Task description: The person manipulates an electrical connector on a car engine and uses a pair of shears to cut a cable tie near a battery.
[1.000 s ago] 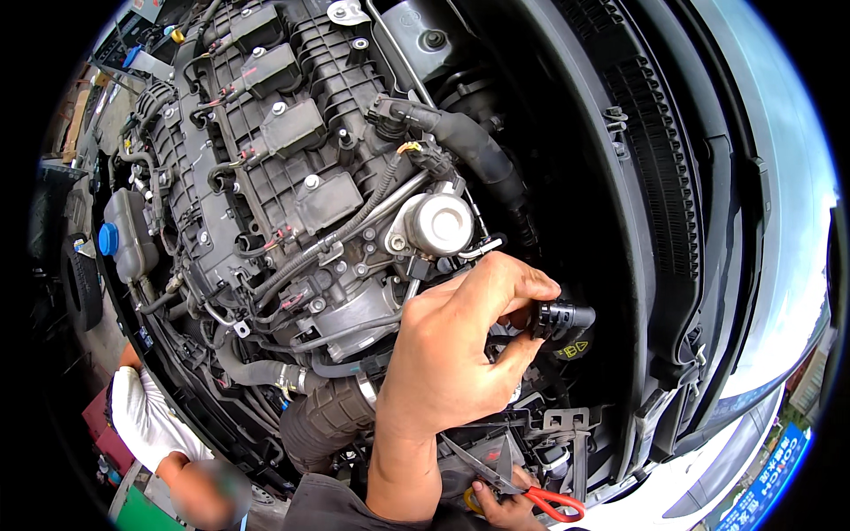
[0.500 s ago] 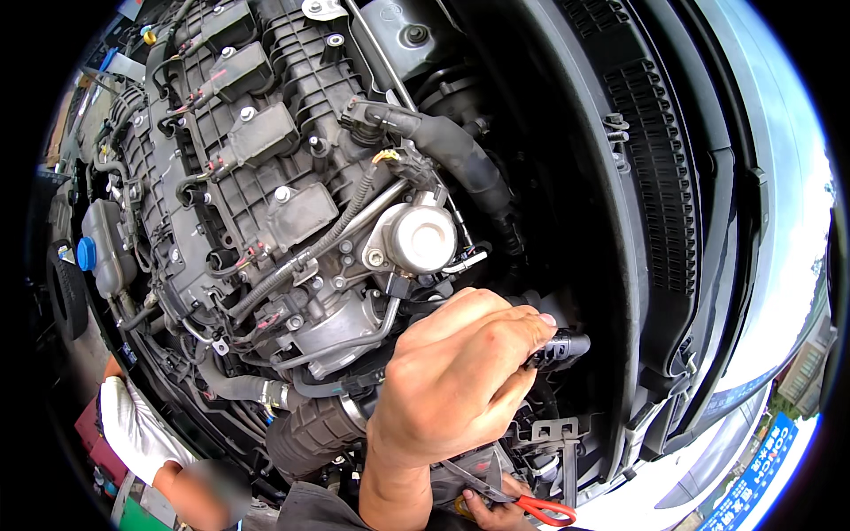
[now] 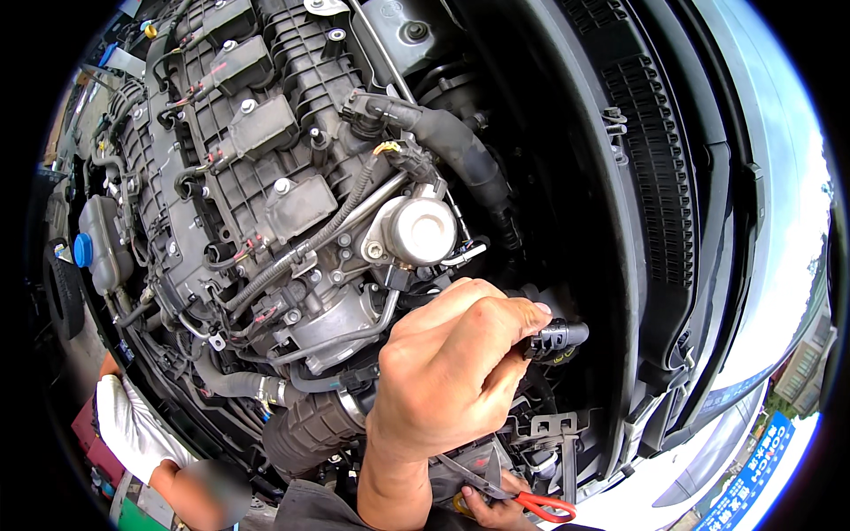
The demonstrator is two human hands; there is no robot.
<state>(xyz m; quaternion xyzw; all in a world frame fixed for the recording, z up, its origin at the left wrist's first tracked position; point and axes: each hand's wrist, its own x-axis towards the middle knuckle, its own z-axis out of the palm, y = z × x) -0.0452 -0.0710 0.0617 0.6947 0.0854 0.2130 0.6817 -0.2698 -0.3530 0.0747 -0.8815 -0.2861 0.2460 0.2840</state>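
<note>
My left hand (image 3: 452, 372) reaches over the engine bay, its fingers closed round a black plastic connector (image 3: 560, 338) with a rounded elbow end. Most of that grip is hidden behind the hand. Low in the picture, my right hand (image 3: 496, 511) holds scissors (image 3: 544, 506) with red handles, their grey blades apart and pointing up and left. Beside those fingers is a small yellow piece (image 3: 462, 504), too covered to name. A round silver metal part (image 3: 423, 232) is bolted to the engine just beyond my left hand.
The engine (image 3: 266, 177), with coils, wiring and pipes, fills the left. A thick black hose (image 3: 443, 142) curves down behind the silver part. A ribbed intake duct (image 3: 314, 434) lies left of my wrist. The black cowl (image 3: 651, 177) runs along the right. Another person's arm (image 3: 133, 425) shows at lower left.
My left hand has shifted slightly left and up, and more of the black connector shows past the fingertips. My right hand with the scissors has barely moved.
</note>
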